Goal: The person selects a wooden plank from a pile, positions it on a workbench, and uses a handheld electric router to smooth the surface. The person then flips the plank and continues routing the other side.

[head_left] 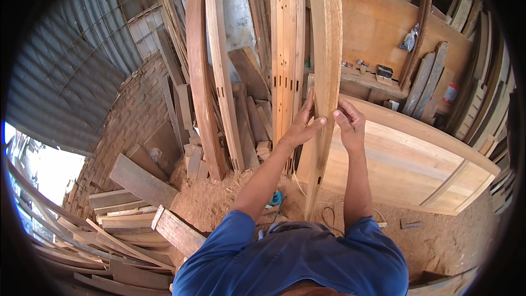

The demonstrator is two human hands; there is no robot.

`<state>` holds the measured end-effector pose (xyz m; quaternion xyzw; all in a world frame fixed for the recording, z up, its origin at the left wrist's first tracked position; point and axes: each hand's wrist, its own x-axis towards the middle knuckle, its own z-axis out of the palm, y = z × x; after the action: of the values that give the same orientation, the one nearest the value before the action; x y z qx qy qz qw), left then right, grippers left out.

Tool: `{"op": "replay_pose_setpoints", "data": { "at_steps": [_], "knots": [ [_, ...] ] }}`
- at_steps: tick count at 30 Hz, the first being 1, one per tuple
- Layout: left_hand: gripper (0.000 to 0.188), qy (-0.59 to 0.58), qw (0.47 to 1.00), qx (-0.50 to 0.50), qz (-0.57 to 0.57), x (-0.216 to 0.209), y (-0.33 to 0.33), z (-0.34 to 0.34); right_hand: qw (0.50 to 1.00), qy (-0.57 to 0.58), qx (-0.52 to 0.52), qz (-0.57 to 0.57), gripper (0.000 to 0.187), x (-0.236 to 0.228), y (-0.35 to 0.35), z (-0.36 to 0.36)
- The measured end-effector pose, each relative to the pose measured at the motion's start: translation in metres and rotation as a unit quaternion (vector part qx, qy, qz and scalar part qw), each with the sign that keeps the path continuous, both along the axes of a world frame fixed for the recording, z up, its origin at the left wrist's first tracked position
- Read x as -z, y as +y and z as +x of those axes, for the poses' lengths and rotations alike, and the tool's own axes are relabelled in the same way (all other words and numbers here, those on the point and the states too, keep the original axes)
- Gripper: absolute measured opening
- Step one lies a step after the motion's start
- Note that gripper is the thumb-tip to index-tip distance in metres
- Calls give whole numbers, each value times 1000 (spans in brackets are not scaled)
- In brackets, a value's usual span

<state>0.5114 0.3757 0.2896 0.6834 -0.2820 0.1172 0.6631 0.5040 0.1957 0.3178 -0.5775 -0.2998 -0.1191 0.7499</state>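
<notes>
A long wooden plank (327, 38) stands upright in front of me, its lower end near the sawdust-covered floor. My left hand (302, 123) grips its left side, the thumb lying on the near face. On the opposite edge is my right hand (349, 120), fingers curled behind the plank and thumb against the front. Both hands are at about the same height. Behind the plank, to the right, a pale panelled wooden door (405, 156) rests on its long side. Just left of the plank, several boards with cut slots (282, 49) lean upright.
A blue power tool (275, 198) lies on the floor near my body, with a dark cable beside it. Offcuts and boards (131, 225) are piled at the lower left. More timber leans along the right side. A shelf (372, 81) holds small items.
</notes>
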Motion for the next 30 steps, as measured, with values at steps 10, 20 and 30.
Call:
{"op": "replay_pose_setpoints", "data": {
  "at_steps": [10,20,30],
  "knots": [
    [119,-19,995,-42,93,2,-9,-14,993,-91,66,-26,63,-54,13,-11],
    [117,67,953,-59,290,53,-34,-30,988,4,127,-92,35,-48,-9,14],
    [106,196,903,-28,381,125,-60,-51,987,28,146,-56,49,-45,-35,15]
  ]
}}
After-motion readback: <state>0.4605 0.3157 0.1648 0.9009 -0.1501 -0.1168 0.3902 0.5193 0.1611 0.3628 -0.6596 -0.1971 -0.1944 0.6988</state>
